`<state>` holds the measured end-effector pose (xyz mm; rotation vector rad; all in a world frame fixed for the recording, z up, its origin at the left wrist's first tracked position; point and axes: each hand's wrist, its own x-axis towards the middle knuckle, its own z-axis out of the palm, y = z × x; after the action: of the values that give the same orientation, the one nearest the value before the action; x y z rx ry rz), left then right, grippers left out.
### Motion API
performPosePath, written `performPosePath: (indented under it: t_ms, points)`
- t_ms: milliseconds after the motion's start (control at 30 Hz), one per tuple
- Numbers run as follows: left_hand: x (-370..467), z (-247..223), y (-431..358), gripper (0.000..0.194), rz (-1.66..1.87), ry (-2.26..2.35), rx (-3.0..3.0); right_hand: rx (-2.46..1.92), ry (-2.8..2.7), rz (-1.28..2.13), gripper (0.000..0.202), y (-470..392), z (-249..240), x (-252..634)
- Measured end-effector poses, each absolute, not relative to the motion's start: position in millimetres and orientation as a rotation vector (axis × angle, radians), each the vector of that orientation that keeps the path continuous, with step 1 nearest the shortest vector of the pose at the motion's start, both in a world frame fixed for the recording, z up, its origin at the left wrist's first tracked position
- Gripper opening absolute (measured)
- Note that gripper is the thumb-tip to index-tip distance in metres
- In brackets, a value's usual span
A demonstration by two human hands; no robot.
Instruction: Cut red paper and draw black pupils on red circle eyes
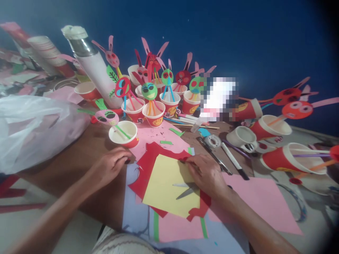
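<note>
My left hand (116,163) is closed, fingertips pressed together around a small dark thing too small to name. It rests beside the red paper (148,155), just below a paper cup (124,143) with a pink paper face (106,118) on a green stick. My right hand (205,171) lies over the right edge of a yellow paper sheet (161,187), its thumb and finger pinched together; a tiny dark bit shows at their tips. Open blades of scissors (186,192) lie on the yellow sheet under this hand, their handles mostly hidden by my wrist.
Several red-and-white cups with paper faces (149,91) stand behind. A flask (92,67) and plastic bag (39,130) are left. Markers (233,157), a tape roll (212,141) and a white mug (241,137) lie right, near pink paper (265,201). A blue wall (238,42) closes the back.
</note>
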<state>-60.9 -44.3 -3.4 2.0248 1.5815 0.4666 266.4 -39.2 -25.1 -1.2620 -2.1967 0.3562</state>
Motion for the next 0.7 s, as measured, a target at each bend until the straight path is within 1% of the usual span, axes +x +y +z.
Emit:
performPosePath:
  t_ms: [267,533,700]
  points:
    - [-59.5,0.4,-46.3,0.026,0.459,1.572,2.014,-1.291,-2.177,0.385,0.014,-39.4,-25.5,268.0]
    - [-63.5,-4.0,-54.3,0.019,0.653,1.701,2.073,-1.322,-2.171,0.394,0.015,-39.9,-24.9,266.7]
    - [-62.4,-0.3,-58.2,0.020,0.648,1.778,2.009,-1.336,-2.170,0.422,0.014,-40.2,-24.0,266.9]
